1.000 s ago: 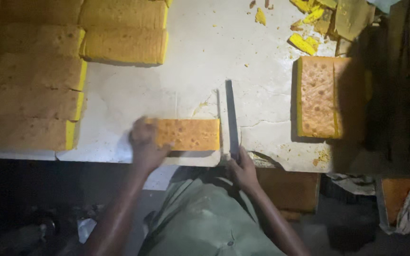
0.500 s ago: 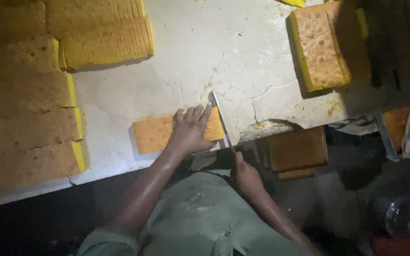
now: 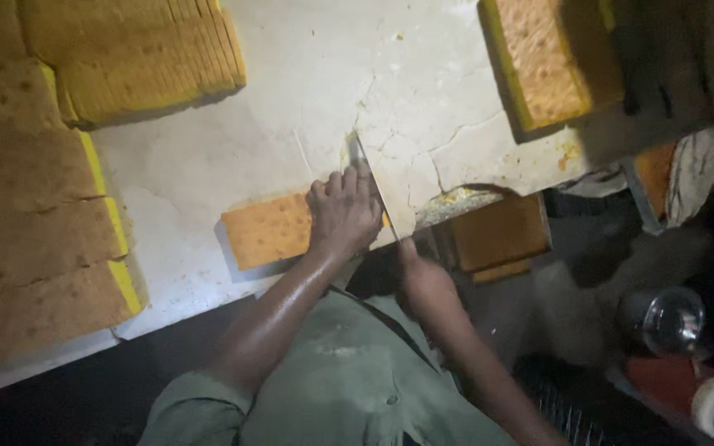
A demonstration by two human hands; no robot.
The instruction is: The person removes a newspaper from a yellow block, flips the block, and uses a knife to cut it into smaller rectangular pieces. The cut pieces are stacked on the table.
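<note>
A slab of sponge cake is being cut with a long knife at the table edge.

The cake slab (image 3: 268, 231) is laid flat on the cracked white table (image 3: 307, 99), near its front edge, and its right end is pressed down by the left hand (image 3: 342, 213), the fingers kept close together and flat on top. The knife (image 3: 373, 194) is held by the right hand (image 3: 425, 285), closed around the handle below the table edge; the blade is set just beside the left fingertips, at the end of the slab. Stacked cake sheets (image 3: 35, 206) are seen at the left, well apart, and another slab (image 3: 539, 62) at the upper right.
</note>
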